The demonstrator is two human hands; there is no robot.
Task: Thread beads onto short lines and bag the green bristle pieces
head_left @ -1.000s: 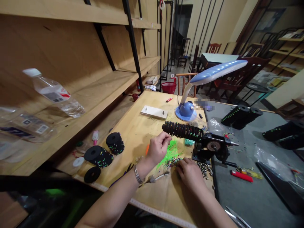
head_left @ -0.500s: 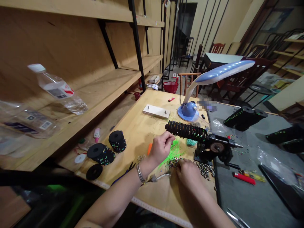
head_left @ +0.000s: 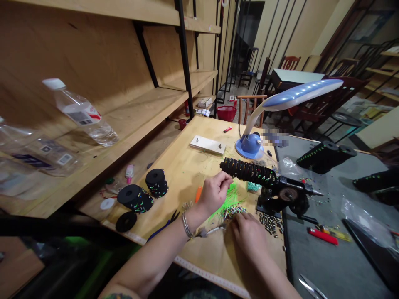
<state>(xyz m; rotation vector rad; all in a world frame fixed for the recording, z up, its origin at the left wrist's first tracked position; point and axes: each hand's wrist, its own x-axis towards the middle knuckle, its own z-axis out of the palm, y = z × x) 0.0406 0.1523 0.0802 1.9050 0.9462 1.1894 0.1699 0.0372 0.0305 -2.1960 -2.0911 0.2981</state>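
My left hand [head_left: 215, 192] hovers over the wooden table [head_left: 193, 166], fingers pinched together on something too small to make out, just below a black roll studded with coloured bits [head_left: 247, 171]. The roll sticks out of a small black winding machine [head_left: 285, 197]. My right hand [head_left: 249, 234] rests knuckles-up at the edge of a pile of tiny coloured beads [head_left: 232, 212], fingers curled down into it. Bright green strands [head_left: 229, 199] lie between both hands. A silver bracelet [head_left: 186, 224] circles my left wrist.
Black foam discs [head_left: 137, 197] sit at the table's left. A blue desk lamp [head_left: 252, 145], white block [head_left: 208, 145], red lighter [head_left: 322, 236], black rolls [head_left: 326, 155] and scissors [head_left: 311, 286] are around. Water bottles [head_left: 81, 114] lie on the wooden shelf at left.
The view has drifted slightly, so everything sits a little further right. Both hands stay at the bead pile, with only small finger movements.
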